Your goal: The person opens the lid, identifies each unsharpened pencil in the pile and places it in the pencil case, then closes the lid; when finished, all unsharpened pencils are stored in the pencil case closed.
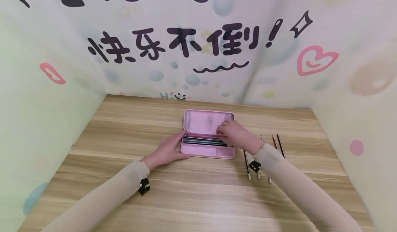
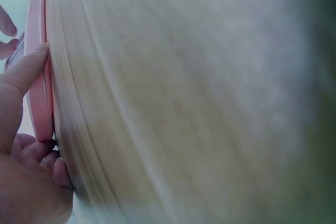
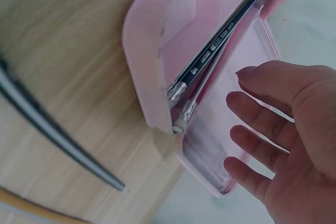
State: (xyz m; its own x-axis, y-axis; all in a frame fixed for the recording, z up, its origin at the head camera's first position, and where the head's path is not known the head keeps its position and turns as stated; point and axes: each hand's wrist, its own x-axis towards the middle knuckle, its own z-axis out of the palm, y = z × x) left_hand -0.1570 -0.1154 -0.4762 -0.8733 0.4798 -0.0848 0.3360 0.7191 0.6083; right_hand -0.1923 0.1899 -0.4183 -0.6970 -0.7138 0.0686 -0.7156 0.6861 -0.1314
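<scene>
A pink pencil case [image 1: 193,151] lies with its lid [image 1: 201,120] tipped back on the wooden table. Dark pencils [image 1: 201,141] lie lengthwise in its rear compartment; the right wrist view shows their silver ferrules at the right end. My left hand [image 1: 165,150] grips the case's left end, thumb on the front wall and fingers round the end, as the left wrist view also shows. Over the right part of the case hovers my right hand [image 1: 238,135]. In the right wrist view its loosely bent fingers [image 3: 257,116] hold nothing.
To the right of the case, partly under my right forearm, several pencils [image 1: 247,165] lie apart on the wooden table [image 1: 186,197]. A printed curtain [image 1: 149,15] hangs along the table's back edge, and pale walls flank both sides.
</scene>
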